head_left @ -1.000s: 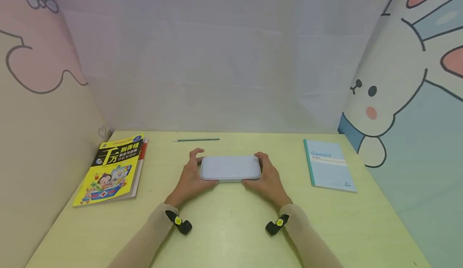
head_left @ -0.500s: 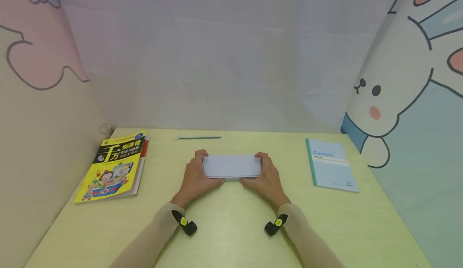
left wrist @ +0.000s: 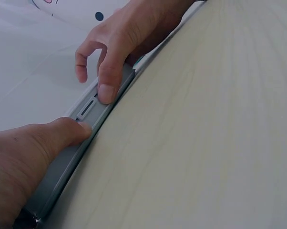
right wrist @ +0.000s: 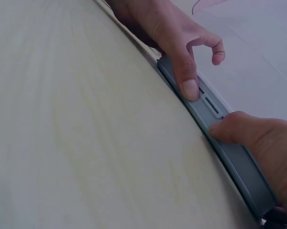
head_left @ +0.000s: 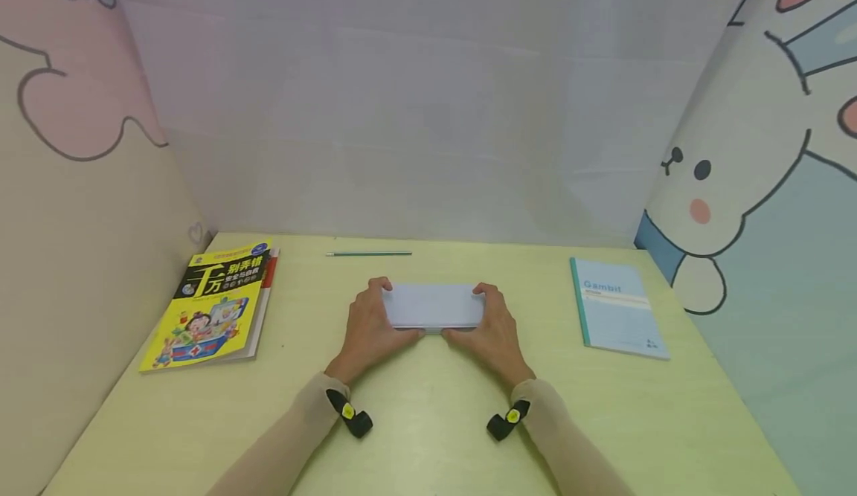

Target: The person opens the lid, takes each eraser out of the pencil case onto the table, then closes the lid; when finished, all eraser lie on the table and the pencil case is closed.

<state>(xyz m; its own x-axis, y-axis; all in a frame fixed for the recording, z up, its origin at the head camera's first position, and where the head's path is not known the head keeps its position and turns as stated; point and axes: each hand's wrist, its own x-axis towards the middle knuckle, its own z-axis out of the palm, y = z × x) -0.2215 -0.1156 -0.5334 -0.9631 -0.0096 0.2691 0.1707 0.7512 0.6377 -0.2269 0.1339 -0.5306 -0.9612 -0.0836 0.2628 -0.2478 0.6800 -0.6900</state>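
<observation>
A flat, rectangular pencil case (head_left: pixel 434 305) with a white lid and grey-green sides lies crosswise on the table in the head view. My left hand (head_left: pixel 368 325) grips its left end and my right hand (head_left: pixel 494 327) its right end, index fingers bent at the far corners. Both thumbs press the near side, their tips close together. In the left wrist view, a small slotted latch (left wrist: pixel 87 108) sits between the two thumbs. The right wrist view shows the same near side (right wrist: pixel 239 167) resting along the tabletop. My remaining fingers are mostly hidden behind the case.
A green pencil (head_left: pixel 370 253) lies near the back edge of the table (head_left: pixel 428 422). Yellow-covered books (head_left: pixel 207 306) are stacked at the left. A light blue notebook (head_left: pixel 617 308) lies at the right. A white sheet hangs behind, between printed side walls.
My left hand has moved right and closer around the case, its raised index finger now down at the corner. The thumbs have come nearer each other along the near side.
</observation>
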